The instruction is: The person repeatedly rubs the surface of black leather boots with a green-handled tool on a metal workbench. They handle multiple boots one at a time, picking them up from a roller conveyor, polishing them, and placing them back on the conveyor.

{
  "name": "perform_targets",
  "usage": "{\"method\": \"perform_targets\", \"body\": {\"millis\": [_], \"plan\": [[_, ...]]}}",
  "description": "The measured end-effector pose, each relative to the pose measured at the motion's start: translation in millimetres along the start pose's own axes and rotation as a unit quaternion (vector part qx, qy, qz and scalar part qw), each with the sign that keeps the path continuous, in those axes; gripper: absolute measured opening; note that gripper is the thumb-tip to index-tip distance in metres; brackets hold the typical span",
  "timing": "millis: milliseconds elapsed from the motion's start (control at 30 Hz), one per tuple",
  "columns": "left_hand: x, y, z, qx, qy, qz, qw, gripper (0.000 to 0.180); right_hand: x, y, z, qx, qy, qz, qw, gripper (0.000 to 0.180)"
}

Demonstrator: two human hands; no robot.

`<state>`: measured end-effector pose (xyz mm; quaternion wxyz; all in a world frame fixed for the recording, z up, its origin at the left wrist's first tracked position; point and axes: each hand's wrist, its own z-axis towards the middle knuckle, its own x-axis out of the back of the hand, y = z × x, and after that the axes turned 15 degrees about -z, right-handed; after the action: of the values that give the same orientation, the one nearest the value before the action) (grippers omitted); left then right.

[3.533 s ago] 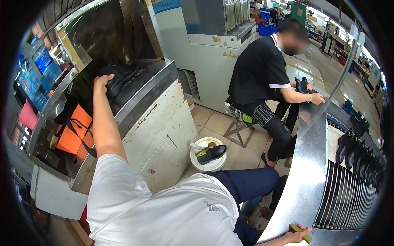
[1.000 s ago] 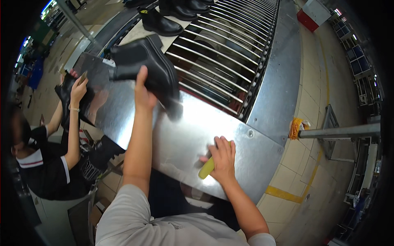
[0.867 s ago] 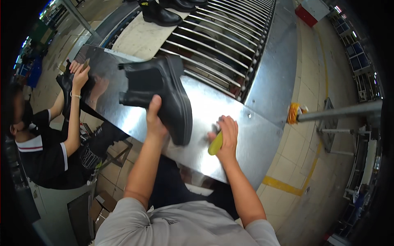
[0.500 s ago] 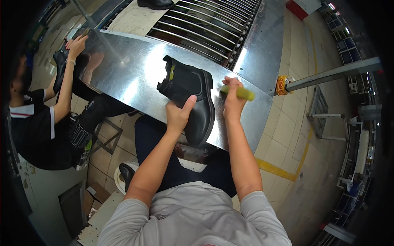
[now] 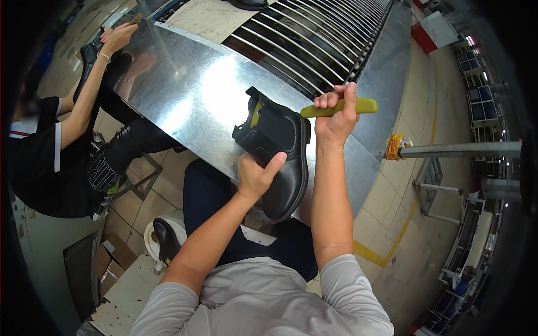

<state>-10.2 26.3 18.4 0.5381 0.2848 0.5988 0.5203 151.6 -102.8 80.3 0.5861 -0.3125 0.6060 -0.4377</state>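
A black ankle boot (image 5: 288,179) with a stretch side panel lies over the metal table's near edge. Its toe points toward me, and a yellow-green patch shows inside the shaft. My left hand (image 5: 256,178) is closed on the boot's upper, thumb across the instep. To the right of the sole, my right hand (image 5: 334,127) is wrapped round an olive-green, bar-shaped tool (image 5: 367,106). One end of this tool comes close to the boot's heel edge; whether they touch I cannot tell. What kind of tool it is does not show.
A roller conveyor (image 5: 302,42) runs away beyond the metal table (image 5: 190,73). Another boot (image 5: 246,4) stands at the far edge of view. On the left a co-worker's hand (image 5: 117,38) is raised near a dark boot. One more boot (image 5: 166,241) sits low on my left.
My right hand has turned palm up, with the olive-green tool now near the boot's heel. The whole view has shifted, so the boot appears farther right and lower.
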Motion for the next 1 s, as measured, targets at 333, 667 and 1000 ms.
{"method": "perform_targets", "body": {"millis": [333,667,1000], "plan": [[2,3,6,-0.022,0.000,0.034,0.999,0.031,-1,17,-22,0.049,-0.124,-0.054,0.990,0.039],[3,-2,8,-0.032,-0.002,0.021,0.999,0.031,14,0,-49,0.101,-0.122,-0.062,0.985,0.031],[2,-4,8,-0.033,0.006,0.018,0.999,0.032,1,-12,-55,0.088,-0.094,-0.088,0.988,0.039]]}}
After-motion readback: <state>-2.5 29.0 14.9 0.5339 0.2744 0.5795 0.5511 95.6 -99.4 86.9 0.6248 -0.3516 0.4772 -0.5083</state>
